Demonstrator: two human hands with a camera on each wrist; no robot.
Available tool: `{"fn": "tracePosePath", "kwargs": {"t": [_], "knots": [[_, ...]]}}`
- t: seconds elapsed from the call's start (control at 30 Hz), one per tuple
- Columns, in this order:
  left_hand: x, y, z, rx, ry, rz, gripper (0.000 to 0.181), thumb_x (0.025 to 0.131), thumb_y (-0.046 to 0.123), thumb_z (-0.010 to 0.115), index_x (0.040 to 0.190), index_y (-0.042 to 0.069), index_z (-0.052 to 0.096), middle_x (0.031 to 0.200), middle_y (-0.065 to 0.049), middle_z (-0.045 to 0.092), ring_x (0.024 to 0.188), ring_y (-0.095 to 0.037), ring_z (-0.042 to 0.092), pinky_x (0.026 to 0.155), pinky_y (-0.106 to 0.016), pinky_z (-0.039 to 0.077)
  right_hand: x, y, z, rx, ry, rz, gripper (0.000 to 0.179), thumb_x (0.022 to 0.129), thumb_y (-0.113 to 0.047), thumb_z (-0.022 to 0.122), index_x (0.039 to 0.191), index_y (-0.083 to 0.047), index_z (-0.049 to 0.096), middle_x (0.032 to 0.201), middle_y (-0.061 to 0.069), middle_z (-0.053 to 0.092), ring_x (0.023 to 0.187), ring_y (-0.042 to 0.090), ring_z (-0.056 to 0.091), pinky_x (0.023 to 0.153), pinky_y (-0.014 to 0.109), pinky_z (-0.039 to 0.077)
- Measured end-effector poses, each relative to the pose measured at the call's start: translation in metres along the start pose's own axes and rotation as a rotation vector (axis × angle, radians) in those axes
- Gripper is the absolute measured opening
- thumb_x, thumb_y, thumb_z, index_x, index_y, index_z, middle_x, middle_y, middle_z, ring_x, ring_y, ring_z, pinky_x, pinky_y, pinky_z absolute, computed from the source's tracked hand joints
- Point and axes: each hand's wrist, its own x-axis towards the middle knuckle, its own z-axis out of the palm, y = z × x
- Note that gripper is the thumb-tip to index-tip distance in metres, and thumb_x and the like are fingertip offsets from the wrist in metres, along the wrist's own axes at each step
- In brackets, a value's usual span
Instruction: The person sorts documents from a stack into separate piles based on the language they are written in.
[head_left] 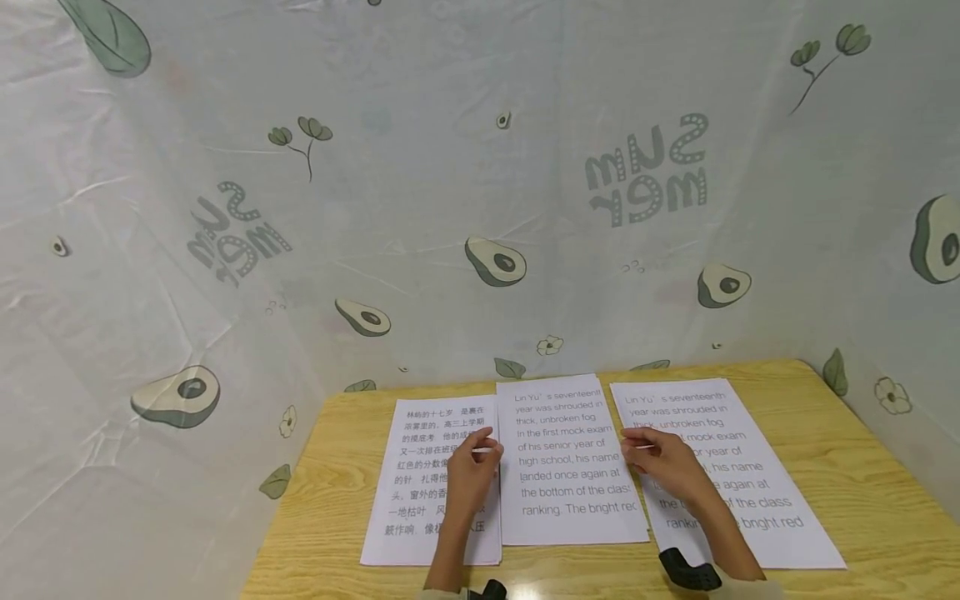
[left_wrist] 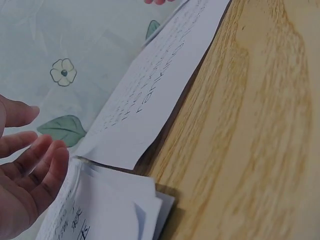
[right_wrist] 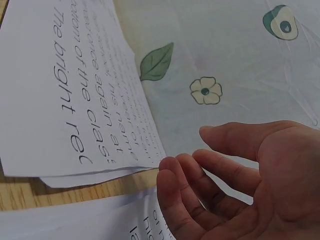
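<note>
Three stacks of printed paper lie side by side. The left stack (head_left: 416, 483) bears Chinese characters; the middle stack (head_left: 570, 525) and right stack (head_left: 772, 475) carry large English text. Over the left stack's right edge is my left hand (head_left: 468, 479), thumb and fingers apart in the left wrist view, nothing held. My right hand (head_left: 667, 467) hovers at the right stack's left edge, beside the middle stack. Its fingers bend loosely around an empty gap in the right wrist view. Whether either hand touches paper I cannot tell. Sheets at the left stack's corner (left_wrist: 147, 200) are slightly fanned.
The stacks lie on a wood-grain table (head_left: 315, 492). Behind and beside it hangs a pale sheet (head_left: 420, 208) printed with avocados, leaves and flowers. A dark band (head_left: 686, 571) sits around the right wrist.
</note>
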Motion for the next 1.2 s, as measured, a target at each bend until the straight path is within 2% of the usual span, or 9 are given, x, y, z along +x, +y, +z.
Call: {"fn": "tracePosePath", "kwargs": {"t": [0.17,0.43,0.63,0.77,1.0,1.2], "knots": [[0.000,0.001,0.002,0.008,0.003,0.002,0.043,0.098,0.018,0.076,0.139,0.005,0.070,0.112,-0.006,0.075,0.089,-0.009,0.069,0.068,-0.020,0.060,0.001,0.003,0.002,-0.033,0.032,0.009,0.048,0.105,-0.020,0.069,0.143,0.009,0.062,0.124,0.021,0.073,0.099,0.016,0.071,0.075,0.021,0.059],[-0.003,-0.002,0.010,0.004,-0.008,-0.007,0.041,0.098,0.016,0.075,0.137,0.005,0.071,0.110,-0.004,0.074,0.088,-0.010,0.068,0.067,-0.020,0.059,0.003,0.007,0.008,-0.101,0.058,0.003,0.046,0.103,-0.020,0.071,0.140,0.007,0.065,0.118,0.017,0.075,0.096,0.015,0.070,0.076,0.022,0.053],[-0.003,-0.005,0.011,0.104,-0.013,-0.001,0.042,0.098,0.021,0.076,0.138,0.008,0.071,0.109,0.000,0.073,0.095,-0.010,0.067,0.079,-0.022,0.059,0.004,0.009,0.011,-0.116,0.067,-0.002,0.045,0.101,-0.019,0.072,0.138,0.008,0.066,0.114,0.015,0.076,0.092,0.014,0.071,0.073,0.021,0.053],[-0.002,-0.008,0.010,0.134,-0.025,0.015,0.044,0.098,0.021,0.077,0.138,0.006,0.070,0.108,-0.001,0.073,0.096,-0.010,0.068,0.083,-0.025,0.059,0.005,0.012,0.014,-0.154,0.070,-0.012,0.046,0.101,-0.018,0.071,0.137,0.009,0.066,0.113,0.015,0.076,0.094,0.017,0.071,0.074,0.021,0.054],[-0.001,-0.012,0.009,0.150,-0.038,0.019,0.046,0.097,0.020,0.077,0.139,0.004,0.069,0.108,-0.003,0.071,0.096,-0.011,0.067,0.081,-0.023,0.057,0.006,0.013,0.017,-0.217,0.079,-0.026,0.047,0.100,-0.018,0.072,0.135,0.012,0.066,0.113,0.015,0.076,0.098,0.022,0.072,0.079,0.025,0.055],[0.001,-0.013,0.011,0.189,-0.019,0.036,0.043,0.095,0.016,0.078,0.134,-0.001,0.071,0.099,-0.002,0.068,0.087,-0.010,0.059,0.072,-0.019,0.051,0.007,0.014,0.022,-0.233,0.084,-0.016,0.047,0.099,-0.017,0.073,0.134,0.013,0.067,0.110,0.014,0.075,0.095,0.021,0.069,0.078,0.027,0.054]]}}
